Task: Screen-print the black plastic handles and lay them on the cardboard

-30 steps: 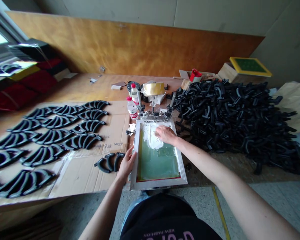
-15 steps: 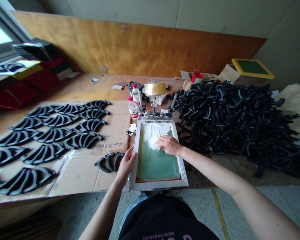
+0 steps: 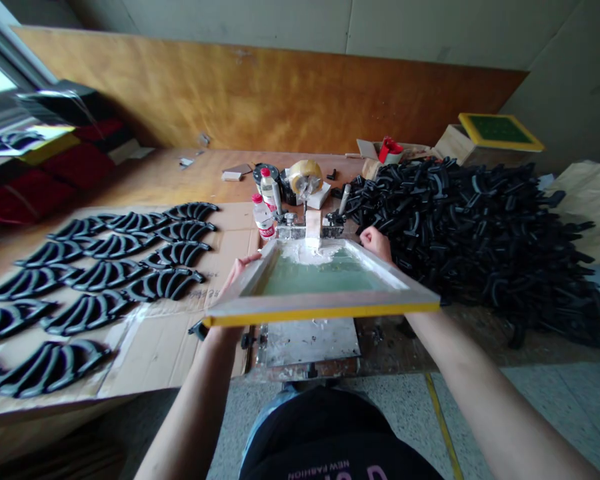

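Note:
A screen printing frame (image 3: 325, 306) is tilted up, its near edge raised toward me and its far end low at the hinge clamps (image 3: 293, 231). White paste (image 3: 300, 252) lies at the far end of its green mesh (image 3: 320, 277), where a pale scraper (image 3: 313, 227) stands upright. My left hand (image 3: 237, 272) is at the frame's left rail, fingers along the edge and partly hidden by it. Just outside the right rail is my right hand (image 3: 377, 243), fingers curled; what they hold, if anything, is hidden. Below the frame shows a paste-marked metal base plate (image 3: 313, 343).
Rows of curved black handles (image 3: 103, 273) lie on cardboard (image 3: 180, 333) at left; one black end (image 3: 197, 330) shows beside the frame. A large pile of black handles (image 3: 480, 240) fills the right. Bottles (image 3: 264, 217) and a tape roll (image 3: 305, 177) stand behind.
The frame's near edge has swung up from flat, uncovering the base plate. My right hand has left the scraper and moved to the right side; the scraper now stands upright at the far end.

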A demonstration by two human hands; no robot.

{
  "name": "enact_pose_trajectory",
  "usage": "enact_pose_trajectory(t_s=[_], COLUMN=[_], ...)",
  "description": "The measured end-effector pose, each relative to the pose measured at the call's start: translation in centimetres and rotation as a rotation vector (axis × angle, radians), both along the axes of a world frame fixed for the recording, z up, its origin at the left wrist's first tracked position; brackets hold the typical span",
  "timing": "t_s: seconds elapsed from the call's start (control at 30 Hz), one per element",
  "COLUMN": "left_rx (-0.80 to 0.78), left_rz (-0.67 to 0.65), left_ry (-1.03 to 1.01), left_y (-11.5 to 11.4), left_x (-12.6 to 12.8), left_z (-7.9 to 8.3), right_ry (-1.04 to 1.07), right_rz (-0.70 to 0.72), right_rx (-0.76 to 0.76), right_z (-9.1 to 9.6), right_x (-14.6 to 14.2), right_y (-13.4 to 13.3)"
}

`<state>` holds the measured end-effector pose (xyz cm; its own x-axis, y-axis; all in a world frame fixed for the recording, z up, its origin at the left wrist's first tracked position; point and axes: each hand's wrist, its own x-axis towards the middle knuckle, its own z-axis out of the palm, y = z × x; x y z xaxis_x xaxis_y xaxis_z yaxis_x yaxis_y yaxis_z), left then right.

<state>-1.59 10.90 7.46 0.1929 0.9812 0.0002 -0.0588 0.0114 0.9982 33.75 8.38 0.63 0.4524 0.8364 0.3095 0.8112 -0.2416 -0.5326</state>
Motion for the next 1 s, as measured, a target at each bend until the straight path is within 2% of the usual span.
enact_pose_trajectory(t_s=[0.1, 0.17, 0.23, 0.27, 0.33, 0.4, 0.5, 0.57, 0.67, 0.9, 1.0], left_rx=[-0.027, -0.094, -0.192, -0.286, -0.534, -0.715, -0.764, -0.749, -0.731, -0.713, -0.698], left_rz=[-0.077, -0.054, 0.004, -0.009, -0.14, -0.275, -0.318, -0.307, -0.272, -0.218, -0.185], left_ry=[-0.223, -0.263, -0.272, -0.248, -0.154, -0.069, -0.041, -0.037, -0.025, -0.025, -0.039], left_y=[1.6, 1.5, 0.2, -1.0, -3.7, -6.4, -8.8, -9.2, -8.8, -8.3, -7.9], left_x=[2.2, 3.3, 4.1, 4.3, 4.5, 4.6, 4.6, 4.6, 4.5, 4.7, 4.8], left_z=[1.2, 0.7, -1.1, -2.5, -5.5, -8.3, -10.9, -11.5, -11.5, -11.7, -11.8], right_ry=[-0.003, -0.049, -0.107, -0.128, -0.146, -0.158, -0.129, -0.058, 0.006, -0.067, -0.091], right_rz=[0.225, 0.356, 0.433, 0.439, 0.413, 0.416, 0.455, 0.437, 0.418, 0.352, 0.42], right_rx=[-0.061, -0.079, -0.102, -0.108, -0.1, -0.08, -0.093, -0.108, -0.115, -0.152, -0.171], right_z=[-3.4, -5.2, -6.2, -6.4, -6.6, -6.7, -6.9, -6.9, -6.7, -6.6, -6.5], right_x=[-2.6, -5.3, -7.8, -8.7, -10.0, -10.7, -11.1, -11.2, -11.5, -12.6, -12.2], right_y=[-2.8, -3.8, -4.1, -4.2, -4.2, -4.3, -4.3, -4.2, -4.1, -3.2, -2.7])
